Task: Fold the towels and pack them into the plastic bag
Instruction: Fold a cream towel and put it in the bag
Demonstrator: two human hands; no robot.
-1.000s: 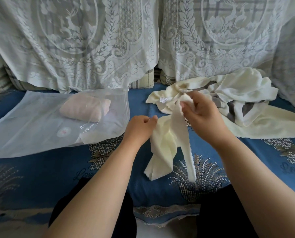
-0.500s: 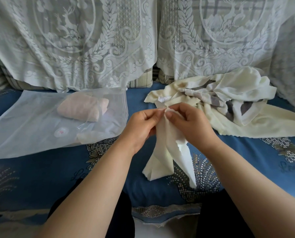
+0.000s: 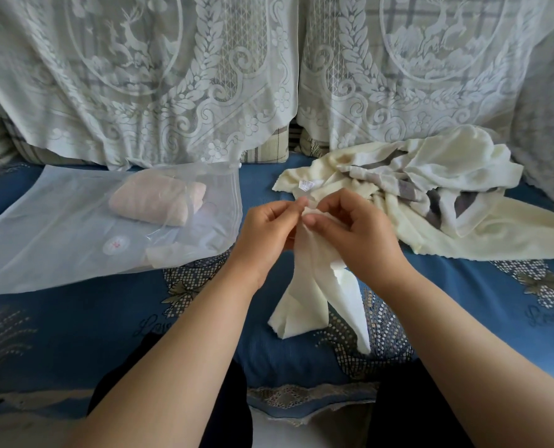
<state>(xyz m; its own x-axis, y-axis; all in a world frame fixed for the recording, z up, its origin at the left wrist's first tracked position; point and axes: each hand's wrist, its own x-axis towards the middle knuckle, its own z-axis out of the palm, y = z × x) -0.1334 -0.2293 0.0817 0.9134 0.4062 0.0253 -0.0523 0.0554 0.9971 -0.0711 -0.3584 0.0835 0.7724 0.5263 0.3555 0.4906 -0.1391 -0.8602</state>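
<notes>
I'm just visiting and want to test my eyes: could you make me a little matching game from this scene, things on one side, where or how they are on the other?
Things:
1. pink towel
2. cream cloth
3. pile of towels
4. plastic bag

States:
A. pinched by both hands
B. lying flat on the blue cover
C. folded, inside the bag
D. crumpled, unfolded, at right

Pairs: 1-C, 2-A, 3-D, 4-B

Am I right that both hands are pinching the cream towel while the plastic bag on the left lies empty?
Not quite: the plastic bag is not empty. The head view shows a folded pink towel inside it. The rest holds: the left hand and right hand both pinch the cream towel.
</notes>
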